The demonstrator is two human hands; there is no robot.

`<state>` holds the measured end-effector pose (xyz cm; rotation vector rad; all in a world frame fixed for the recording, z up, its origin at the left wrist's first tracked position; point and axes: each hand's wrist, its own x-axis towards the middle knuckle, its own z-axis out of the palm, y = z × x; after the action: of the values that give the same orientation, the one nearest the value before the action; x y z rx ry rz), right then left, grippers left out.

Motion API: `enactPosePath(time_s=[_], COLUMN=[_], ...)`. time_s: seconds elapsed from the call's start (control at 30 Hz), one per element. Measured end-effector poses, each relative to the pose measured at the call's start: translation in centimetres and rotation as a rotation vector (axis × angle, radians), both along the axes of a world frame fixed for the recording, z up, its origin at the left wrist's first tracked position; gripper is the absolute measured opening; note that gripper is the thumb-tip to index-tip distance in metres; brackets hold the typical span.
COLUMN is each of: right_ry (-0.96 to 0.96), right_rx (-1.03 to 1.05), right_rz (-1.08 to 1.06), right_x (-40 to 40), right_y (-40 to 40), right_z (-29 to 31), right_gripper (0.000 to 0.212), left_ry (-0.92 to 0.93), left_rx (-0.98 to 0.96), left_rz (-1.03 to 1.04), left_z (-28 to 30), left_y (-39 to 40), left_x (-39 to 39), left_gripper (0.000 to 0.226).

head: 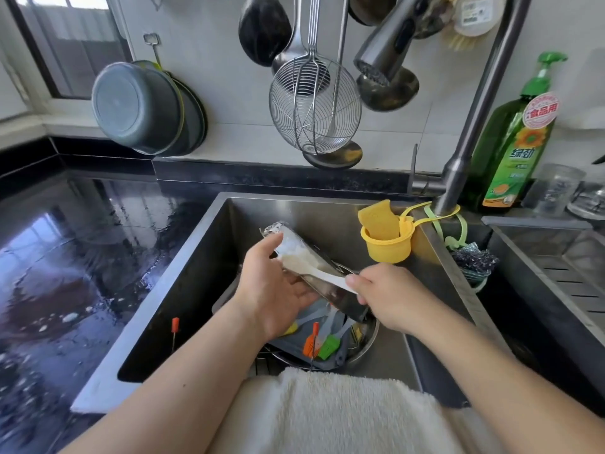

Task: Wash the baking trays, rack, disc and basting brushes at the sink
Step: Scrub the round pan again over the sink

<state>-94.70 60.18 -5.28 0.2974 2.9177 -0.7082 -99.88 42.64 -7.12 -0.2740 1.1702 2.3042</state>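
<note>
Risk: narrow metal baking tray [322, 273] is wet and tilted over the sink [183, 283]. Left hand [275, 290] only cups it from below, thumb on its upper edge, so a hard scrub stroke could knock it down onto the tray pile and basting brushes [319, 344] underneath. Right hand [389, 298] pinches a white brush [322, 273] by the handle, its head lying in the tray. Hands close together, forearms angled inward. Faucet [379, 57] looks dry, no rinse running.
</note>
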Motion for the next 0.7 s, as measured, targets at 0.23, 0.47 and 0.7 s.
enactPosePath(time_s=[0.23,0.47,0.7], right_ry=[-0.209,0.040,-0.207], right_rx=[0.024,0.040,0.044], right_rz=[-0.035,0.002,0.005], right_x=[1.9,-0.5,2.7], right_y=[2.5,-0.4,2.1], right_z=[1.6,0.2,2.4], right_gripper=[0.047,0.046,0.046], left_ry=[-0.014,0.055,0.007], left_rx=[0.095,-0.140,-0.066], left_rz=[0.267,0.048,0.157], left_z=[0.5,0.8,0.4], left_y=[-1.1,0.2,-0.5], left_x=[-0.3,0.4,-0.3], left_gripper=[0.058,0.059,0.057])
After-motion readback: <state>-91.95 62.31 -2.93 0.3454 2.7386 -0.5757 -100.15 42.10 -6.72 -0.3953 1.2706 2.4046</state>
